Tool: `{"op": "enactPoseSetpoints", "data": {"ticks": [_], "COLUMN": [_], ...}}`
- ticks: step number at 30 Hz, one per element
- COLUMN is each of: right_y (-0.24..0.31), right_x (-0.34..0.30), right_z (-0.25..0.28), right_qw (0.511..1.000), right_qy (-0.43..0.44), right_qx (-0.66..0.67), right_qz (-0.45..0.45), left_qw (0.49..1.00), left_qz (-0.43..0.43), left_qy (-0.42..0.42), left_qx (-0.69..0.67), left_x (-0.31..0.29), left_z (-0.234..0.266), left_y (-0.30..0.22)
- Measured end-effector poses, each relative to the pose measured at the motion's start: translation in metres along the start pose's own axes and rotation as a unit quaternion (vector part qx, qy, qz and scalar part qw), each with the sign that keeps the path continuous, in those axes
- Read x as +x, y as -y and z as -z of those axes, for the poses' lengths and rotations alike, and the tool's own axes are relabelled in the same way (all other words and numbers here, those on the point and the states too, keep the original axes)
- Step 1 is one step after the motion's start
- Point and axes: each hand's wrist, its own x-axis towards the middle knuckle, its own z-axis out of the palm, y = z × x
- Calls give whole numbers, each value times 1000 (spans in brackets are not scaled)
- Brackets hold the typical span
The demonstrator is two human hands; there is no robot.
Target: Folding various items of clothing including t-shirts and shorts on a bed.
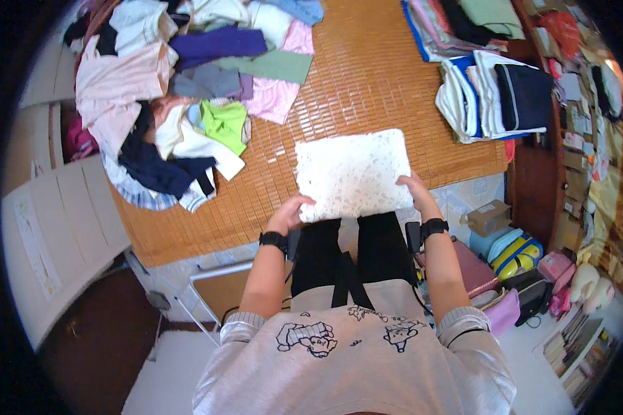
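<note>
A white lacy piece of cloth (353,173), folded into a rough rectangle, is held level at the near edge of the bamboo mat (367,76). My left hand (292,211) grips its lower left corner, the thumb on top. On the right side edge, my right hand (419,191) pinches it the same way, with the other fingers hidden underneath. Whether the cloth touches the mat I cannot tell. Each wrist wears a black band.
Loose clothes lie heaped at the left, among them a lime green piece (224,126) and a dark navy one (160,169). Folded clothes (491,97) stand stacked at the far right. Beside the mat on the right are a cardboard box (489,218) and several bags (519,256).
</note>
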Motion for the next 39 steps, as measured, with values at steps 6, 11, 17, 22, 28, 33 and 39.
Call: {"op": "enactPoseSetpoints", "data": {"ticks": [6,11,17,22,28,33,39], "right_y": [29,81,144,200,283,300,268], "right_x": [-28,-50,-71,-71,-55,10,61], "right_z": [10,59,153,266,392,461,476], "right_qw": [996,991,983,972,947,956,966], "right_qy": [71,95,99,65,62,42,-37], "right_qx": [49,75,93,98,124,54,-6], "right_qz": [-3,54,123,205,289,286,257], "left_qw": [999,988,968,950,931,928,901], "left_qz": [-29,-83,-133,-190,-235,-254,-271], "left_qy": [18,70,171,173,215,180,47], "left_qx": [34,108,125,175,179,206,336], "left_x": [-43,-71,-53,-23,41,100,159], "left_z": [-22,-100,-202,-340,-486,-537,-530], "left_y": [-27,-50,-62,-76,-93,-89,-70]}}
